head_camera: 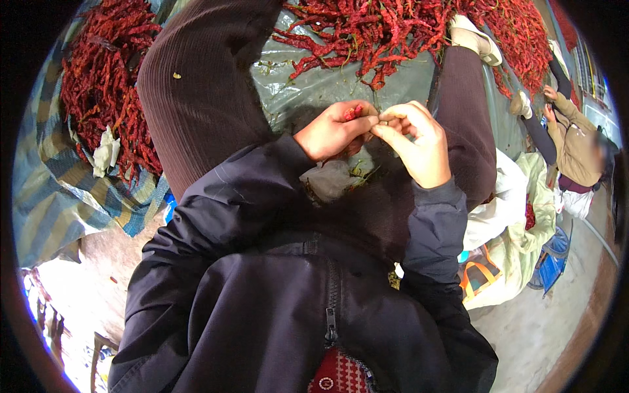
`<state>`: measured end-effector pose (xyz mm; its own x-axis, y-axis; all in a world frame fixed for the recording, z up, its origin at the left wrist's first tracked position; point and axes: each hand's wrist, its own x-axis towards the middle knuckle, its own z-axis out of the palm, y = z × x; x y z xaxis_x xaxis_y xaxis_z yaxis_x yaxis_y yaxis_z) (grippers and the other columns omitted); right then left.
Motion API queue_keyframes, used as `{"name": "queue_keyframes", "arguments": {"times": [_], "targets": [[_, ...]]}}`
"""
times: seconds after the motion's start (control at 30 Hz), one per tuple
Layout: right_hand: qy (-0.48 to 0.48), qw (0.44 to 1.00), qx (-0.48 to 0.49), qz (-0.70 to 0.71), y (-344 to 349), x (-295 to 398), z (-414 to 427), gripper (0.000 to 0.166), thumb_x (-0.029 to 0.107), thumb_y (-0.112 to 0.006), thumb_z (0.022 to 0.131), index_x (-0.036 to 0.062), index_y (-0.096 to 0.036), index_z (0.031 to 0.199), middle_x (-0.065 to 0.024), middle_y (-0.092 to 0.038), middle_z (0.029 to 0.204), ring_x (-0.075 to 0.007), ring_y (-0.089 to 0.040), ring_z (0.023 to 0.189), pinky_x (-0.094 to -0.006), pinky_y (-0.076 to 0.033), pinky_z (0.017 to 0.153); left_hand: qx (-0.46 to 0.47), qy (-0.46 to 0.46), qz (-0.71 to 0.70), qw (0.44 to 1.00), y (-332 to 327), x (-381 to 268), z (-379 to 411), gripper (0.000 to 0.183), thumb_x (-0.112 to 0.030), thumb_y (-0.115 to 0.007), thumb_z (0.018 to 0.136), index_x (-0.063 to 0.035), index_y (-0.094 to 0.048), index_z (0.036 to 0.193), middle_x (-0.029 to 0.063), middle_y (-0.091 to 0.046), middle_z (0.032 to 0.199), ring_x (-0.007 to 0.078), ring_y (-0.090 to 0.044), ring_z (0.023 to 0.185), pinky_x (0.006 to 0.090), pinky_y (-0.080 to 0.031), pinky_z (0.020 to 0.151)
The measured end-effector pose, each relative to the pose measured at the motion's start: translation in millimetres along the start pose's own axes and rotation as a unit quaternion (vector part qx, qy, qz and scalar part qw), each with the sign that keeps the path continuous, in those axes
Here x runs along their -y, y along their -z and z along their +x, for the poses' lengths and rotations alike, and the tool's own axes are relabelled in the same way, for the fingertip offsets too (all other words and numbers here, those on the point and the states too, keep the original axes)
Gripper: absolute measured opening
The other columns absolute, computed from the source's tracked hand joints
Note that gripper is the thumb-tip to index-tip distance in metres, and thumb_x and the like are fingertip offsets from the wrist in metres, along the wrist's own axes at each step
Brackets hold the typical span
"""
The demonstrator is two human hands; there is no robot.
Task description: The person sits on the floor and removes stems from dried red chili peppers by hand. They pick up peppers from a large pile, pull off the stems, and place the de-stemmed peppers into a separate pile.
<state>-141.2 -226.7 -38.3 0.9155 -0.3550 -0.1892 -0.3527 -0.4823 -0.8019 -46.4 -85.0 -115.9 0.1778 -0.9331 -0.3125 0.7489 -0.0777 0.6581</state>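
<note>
My left hand point(334, 128) is closed around dried red chili peppers point(353, 113), whose tips show between the fingers. My right hand point(417, 137) meets it at the fingertips, thumb and forefinger pinched together at the chili stems; what exactly lies between them is too small to tell. Both hands are above my lap, between my bent knees. Beyond them a large heap of dried red chilies point(363, 29) spreads over a clear plastic sheet point(408, 78). Under my hands lies a crumpled translucent plastic bag point(327, 179) with loose green stems beside it.
A second chili heap point(108, 88) lies at left on a striped tarp point(64, 196), with a white crumpled thing point(105, 152) on it. At right are a pale woven sack point(511, 265), a blue stool-like object point(550, 260) and another person point(580, 152), seated.
</note>
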Motion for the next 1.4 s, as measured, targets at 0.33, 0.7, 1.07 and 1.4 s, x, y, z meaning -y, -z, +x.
{"name": "queue_keyframes", "arguments": {"times": [0.33,0.7,1.07,1.4], "targets": [[-0.146,0.855,-0.002,0.497,3.8,-19.8,-8.0,0.014,0.011,-0.054,0.094,-0.0006,-0.06,0.097,-0.0061,-0.062,0.076,-0.0108,-0.057,0.056,-0.0219,-0.048,0.052,0.06,-0.102,-0.039,0.992,-4.0,-3.3,-5.3,0.019,-0.024,-0.051,0.097,-0.0058,-0.055,0.095,-0.0058,-0.044,0.068,0.0028,-0.037,0.057,0.0196,-0.031,0.049],[-0.146,0.968,-0.048,-0.197,-22.4,-140.4,38.4,0.024,0.022,-0.068,0.078,-0.0008,-0.063,0.084,-0.0199,-0.064,0.075,-0.0374,-0.063,0.072,-0.0436,-0.049,0.067,-0.056,-0.166,0.286,0.942,4.1,13.5,4.0,0.013,-0.01,-0.068,0.085,-0.0051,-0.059,0.093,-0.0032,-0.058,0.08,0.0036,-0.051,0.077,0.0211,-0.044,0.069],[0.012,0.958,-0.016,-0.286,-30.1,-35.5,-38.9,0.013,0.014,-0.052,0.086,0.001,-0.051,0.083,-0.0212,-0.061,0.077,-0.0409,-0.06,0.072,-0.0484,-0.048,0.062,0.023,-0.263,0.699,0.665,5.0,22.5,11.6,0.04,-0.008,-0.062,0.071,-0.0026,-0.053,0.11,0.0124,-0.056,0.102,0.0319,-0.059,0.093,0.0414,-0.049,0.075],[-0.278,0.946,-0.011,0.165,-3.7,-69.1,-13.2,0.02,0.017,-0.056,0.089,-0.0012,-0.064,0.094,-0.0067,-0.063,0.067,-0.0094,-0.053,0.045,-0.0214,-0.038,0.04,-0.179,-0.234,0.409,0.863,1.6,34.6,1.9,0.013,-0.002,-0.056,0.086,-0.0028,-0.057,0.099,0.0101,-0.059,0.08,0.0189,-0.06,0.07,0.0309,-0.047,0.063]]}}
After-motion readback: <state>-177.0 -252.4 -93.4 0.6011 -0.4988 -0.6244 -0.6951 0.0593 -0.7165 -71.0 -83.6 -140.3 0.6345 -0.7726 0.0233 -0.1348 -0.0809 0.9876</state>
